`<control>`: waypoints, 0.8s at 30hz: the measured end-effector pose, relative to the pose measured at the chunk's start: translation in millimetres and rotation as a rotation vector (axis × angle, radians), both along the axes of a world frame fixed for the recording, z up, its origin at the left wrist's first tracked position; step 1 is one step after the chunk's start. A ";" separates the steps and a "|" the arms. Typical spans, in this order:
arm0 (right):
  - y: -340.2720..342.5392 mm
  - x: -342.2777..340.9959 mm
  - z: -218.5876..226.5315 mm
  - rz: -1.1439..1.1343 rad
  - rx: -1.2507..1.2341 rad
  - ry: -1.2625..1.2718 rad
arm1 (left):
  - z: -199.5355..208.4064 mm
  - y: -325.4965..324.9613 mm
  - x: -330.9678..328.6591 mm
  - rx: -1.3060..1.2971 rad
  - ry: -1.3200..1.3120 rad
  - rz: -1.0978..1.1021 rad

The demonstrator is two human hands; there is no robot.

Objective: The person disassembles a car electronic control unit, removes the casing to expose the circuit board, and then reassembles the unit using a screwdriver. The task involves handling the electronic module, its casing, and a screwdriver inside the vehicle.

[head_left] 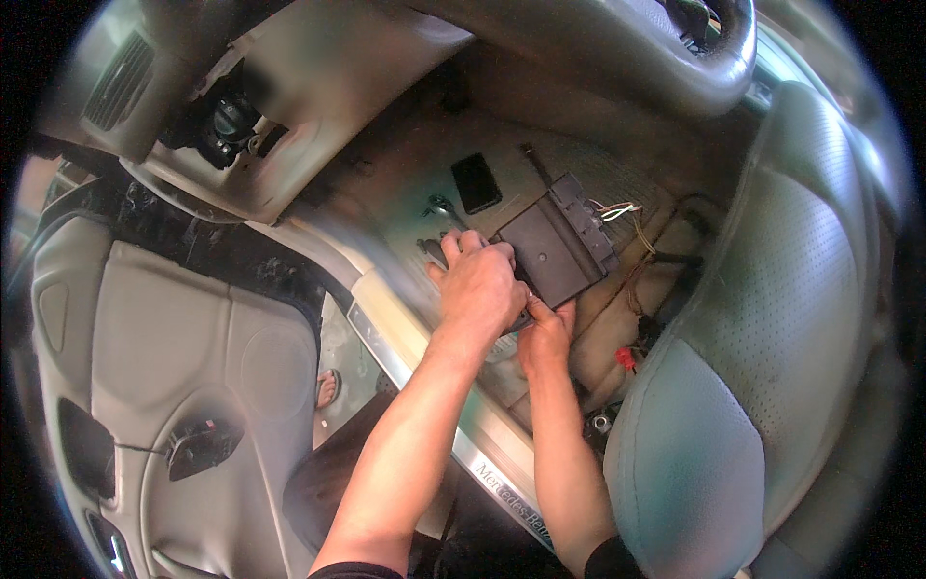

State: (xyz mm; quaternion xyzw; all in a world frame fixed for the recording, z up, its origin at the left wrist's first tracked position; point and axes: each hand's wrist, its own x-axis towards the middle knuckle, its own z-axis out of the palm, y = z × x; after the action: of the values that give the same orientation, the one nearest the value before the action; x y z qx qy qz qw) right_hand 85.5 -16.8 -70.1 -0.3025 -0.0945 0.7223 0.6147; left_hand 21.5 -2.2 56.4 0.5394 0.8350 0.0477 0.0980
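Left fingers (470,240) half-curl against the dark box (557,259); right fingers (542,312) clasp it.

We are looking into the cabin of a car (405,188): a steering wheel (743,60) at the upper right, a padded seat (805,261) at the right, an air vent (121,85) at the upper left, an open door (169,318) at the lower left of the frame.

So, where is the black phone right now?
In the head view, the phone lies on the car floor, above and left of the dark box, beside the wrench.
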 end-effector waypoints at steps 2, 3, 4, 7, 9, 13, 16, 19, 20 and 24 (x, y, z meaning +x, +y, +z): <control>0.3 -0.1 3.4 0.004 0.020 0.032 | -4.2 5.9 -0.5 -0.026 0.034 0.021; 0.7 -0.3 4.3 0.007 0.029 0.048 | -4.6 8.2 0.2 -0.041 0.041 0.028; 1.2 0.5 2.9 0.022 0.019 0.034 | -4.4 10.0 1.6 -0.058 0.044 0.031; 1.2 2.3 -0.4 0.064 0.019 0.011 | -1.2 12.9 1.2 -0.068 0.012 0.030; -1.0 3.5 1.3 0.083 0.061 0.020 | -2.8 11.8 2.0 -0.046 0.040 0.022; 0.5 2.2 3.3 0.062 0.049 0.042 | -22.3 5.3 -2.8 0.085 0.110 -0.025; 0.8 0.6 4.2 0.062 0.056 0.055 | -32.1 -0.5 -9.0 0.232 0.136 -0.083; 2.0 0.4 -2.3 0.076 0.052 0.052 | -37.2 -4.2 -13.3 0.355 0.124 -0.094; 2.3 0.8 -3.4 0.086 0.043 0.045 | -38.7 -5.2 -15.3 0.391 0.112 -0.089; 1.0 1.3 -1.5 0.048 0.023 0.049 | -49.5 0.2 -42.1 0.565 -0.262 0.007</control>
State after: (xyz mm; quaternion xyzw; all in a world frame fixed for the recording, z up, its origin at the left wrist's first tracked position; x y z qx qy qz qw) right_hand 86.8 -15.9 -71.7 -0.2751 -0.0949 0.7430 0.6028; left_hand -20.7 -1.9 6.9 0.5315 0.7709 0.3474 0.0508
